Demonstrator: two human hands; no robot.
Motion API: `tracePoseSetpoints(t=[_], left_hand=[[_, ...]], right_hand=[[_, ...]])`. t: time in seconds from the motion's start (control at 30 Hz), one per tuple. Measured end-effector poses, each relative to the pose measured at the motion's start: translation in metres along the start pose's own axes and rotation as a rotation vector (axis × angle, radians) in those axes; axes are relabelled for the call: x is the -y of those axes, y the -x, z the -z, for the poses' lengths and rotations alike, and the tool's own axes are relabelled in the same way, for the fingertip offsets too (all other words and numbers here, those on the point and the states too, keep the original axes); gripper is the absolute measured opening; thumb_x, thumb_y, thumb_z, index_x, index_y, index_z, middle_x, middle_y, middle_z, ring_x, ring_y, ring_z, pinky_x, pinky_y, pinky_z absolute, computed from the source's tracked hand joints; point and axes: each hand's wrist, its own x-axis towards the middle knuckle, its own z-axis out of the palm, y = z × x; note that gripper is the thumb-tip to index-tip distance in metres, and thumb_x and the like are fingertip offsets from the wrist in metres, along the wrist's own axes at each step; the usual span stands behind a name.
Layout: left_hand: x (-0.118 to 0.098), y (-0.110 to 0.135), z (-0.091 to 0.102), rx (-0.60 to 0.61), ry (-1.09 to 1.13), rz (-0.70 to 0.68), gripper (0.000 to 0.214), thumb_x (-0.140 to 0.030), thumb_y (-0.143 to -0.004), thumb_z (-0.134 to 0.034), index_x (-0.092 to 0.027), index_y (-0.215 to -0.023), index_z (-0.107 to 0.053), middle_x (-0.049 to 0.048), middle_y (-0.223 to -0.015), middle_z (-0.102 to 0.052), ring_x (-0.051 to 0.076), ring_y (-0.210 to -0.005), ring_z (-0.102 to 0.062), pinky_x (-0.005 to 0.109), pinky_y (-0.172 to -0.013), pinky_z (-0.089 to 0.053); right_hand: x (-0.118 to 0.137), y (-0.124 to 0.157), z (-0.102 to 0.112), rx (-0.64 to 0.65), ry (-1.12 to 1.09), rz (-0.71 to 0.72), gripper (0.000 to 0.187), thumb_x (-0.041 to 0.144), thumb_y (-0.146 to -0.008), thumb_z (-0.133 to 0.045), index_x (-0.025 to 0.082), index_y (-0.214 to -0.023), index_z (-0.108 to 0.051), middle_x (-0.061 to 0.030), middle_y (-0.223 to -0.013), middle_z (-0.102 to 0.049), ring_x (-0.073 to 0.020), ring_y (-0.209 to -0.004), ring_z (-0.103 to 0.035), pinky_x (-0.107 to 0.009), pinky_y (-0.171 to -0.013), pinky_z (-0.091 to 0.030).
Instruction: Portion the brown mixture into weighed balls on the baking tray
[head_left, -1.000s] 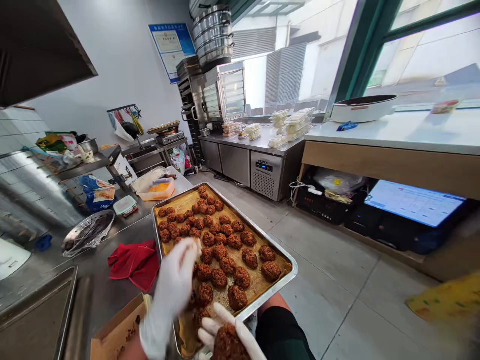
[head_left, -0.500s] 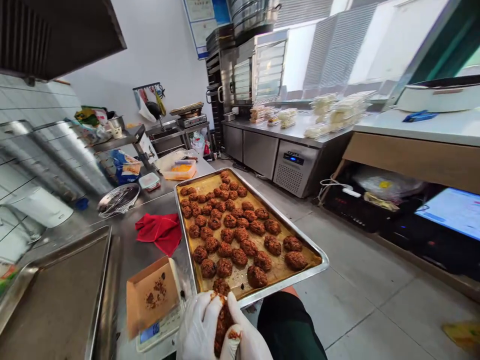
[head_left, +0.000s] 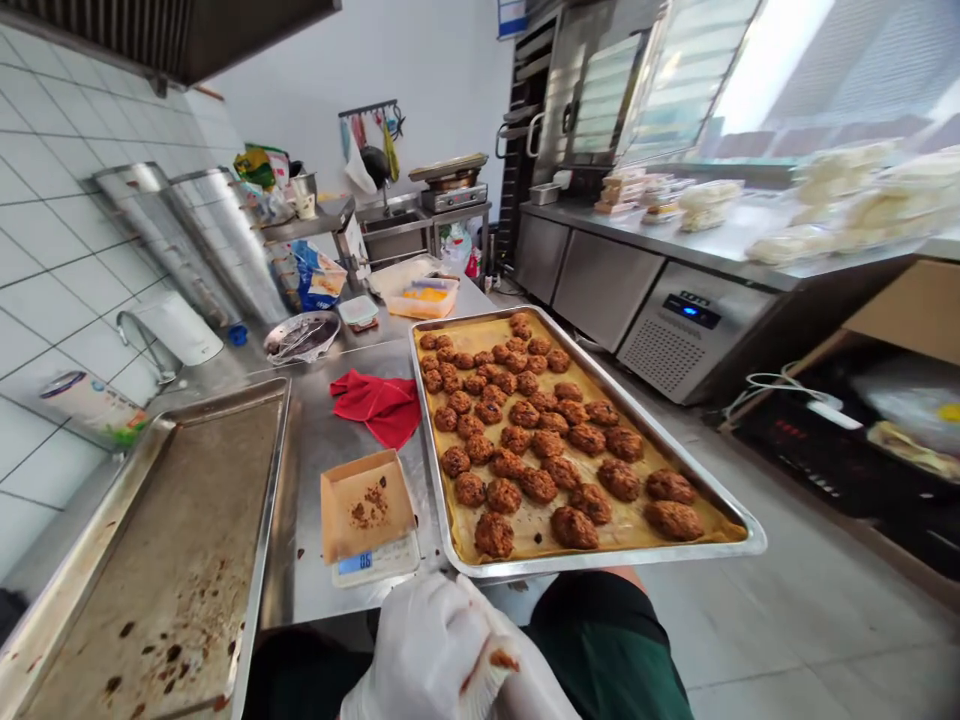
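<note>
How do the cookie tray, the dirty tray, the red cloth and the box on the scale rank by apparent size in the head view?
1. Cookie tray and dirty tray: they look alike, and the dirty one is cut off by the frame, so no ranking.
2. Red cloth and box: similar; the box is nearer, so unsure.

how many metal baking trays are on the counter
2: one tray lined with paper and filled with brown patties at right, overhanging the counter edge; one greasy tray without patties at left. Others may lie out of view.
</note>
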Motion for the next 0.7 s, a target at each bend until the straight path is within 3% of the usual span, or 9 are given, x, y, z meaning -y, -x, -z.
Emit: tracePoseSetpoints(t=[0.07,0.13,0.27,0.37,0.5,0.67,0.7], left_hand=[[0.001,0.004,0.001,0.039,-0.095,0.077,0.020,-0.028,-0.092,-0.051,-0.017,-0.103,-0.064,0.0154,-0.100,-0.067,0.027,-0.089,-0.068,0.039,-0.073,-0.057],[0.003,0.011,-0.001,0.014,-0.156,0.140,0.038,-0.025,-0.089,-0.055,-0.014,-0.125,-0.058,0.0202,-0.125,-0.062,0.030,-0.111,-0.065,0.042,-0.088,-0.057],[0.006,0.028,-0.006,-0.022,-0.077,0.278,0.049,-0.022,-0.090,-0.053,-0.013,-0.137,-0.049,0.0172,-0.130,-0.063,0.028,-0.121,-0.061,0.040,-0.097,-0.056],[0.004,0.031,-0.008,-0.003,-0.040,0.327,0.044,-0.023,-0.092,-0.052,-0.015,-0.135,-0.052,0.0157,-0.127,-0.065,0.027,-0.116,-0.064,0.038,-0.092,-0.057],[-0.001,0.024,-0.011,-0.131,-0.091,0.219,0.037,-0.025,-0.087,-0.063,-0.015,-0.122,-0.060,0.0159,-0.114,-0.067,0.027,-0.104,-0.067,0.039,-0.088,-0.056],[-0.004,0.020,-0.012,-0.168,-0.011,0.196,0.007,-0.013,-0.085,-0.064,-0.018,-0.088,-0.063,0.0060,-0.080,-0.064,0.019,-0.076,-0.063,0.031,-0.072,-0.051],[-0.003,0.021,-0.010,-0.161,0.008,0.189,0.010,-0.012,-0.085,-0.064,-0.019,-0.080,-0.060,0.0034,-0.073,-0.061,0.017,-0.070,-0.061,0.029,-0.068,-0.049]], right_hand=[[0.001,0.000,-0.001,-0.060,-0.022,0.018,0.037,0.049,-0.083,-0.070,0.016,-0.100,-0.076,-0.0103,-0.097,-0.076,-0.0259,-0.098,-0.070,-0.037,-0.088,-0.056],[0.003,0.002,-0.005,-0.126,-0.038,0.056,0.032,0.043,-0.085,-0.070,0.017,-0.104,-0.075,-0.0097,-0.106,-0.076,-0.0253,-0.102,-0.068,-0.035,-0.092,-0.053],[0.005,0.010,-0.010,-0.166,0.074,0.166,0.028,0.039,-0.088,-0.067,0.021,-0.108,-0.073,-0.0075,-0.111,-0.074,-0.0249,-0.105,-0.066,-0.037,-0.100,-0.049],[0.003,0.014,-0.012,-0.203,0.231,0.255,0.027,0.042,-0.089,-0.066,0.022,-0.106,-0.073,-0.0065,-0.111,-0.073,-0.0250,-0.107,-0.064,-0.037,-0.102,-0.046],[-0.002,0.016,-0.014,-0.179,0.252,0.315,0.026,0.049,-0.089,-0.063,0.024,-0.091,-0.071,-0.0049,-0.099,-0.072,-0.0237,-0.098,-0.064,-0.036,-0.094,-0.050],[-0.007,0.014,-0.015,-0.065,0.199,0.249,0.028,0.048,-0.091,-0.060,0.021,-0.093,-0.071,-0.0044,-0.091,-0.070,-0.0207,-0.093,-0.061,-0.034,-0.093,-0.048],[-0.008,0.014,-0.015,-0.032,0.181,0.215,0.026,0.045,-0.091,-0.062,0.020,-0.089,-0.070,-0.0034,-0.086,-0.068,-0.0191,-0.087,-0.060,-0.032,-0.088,-0.049]])
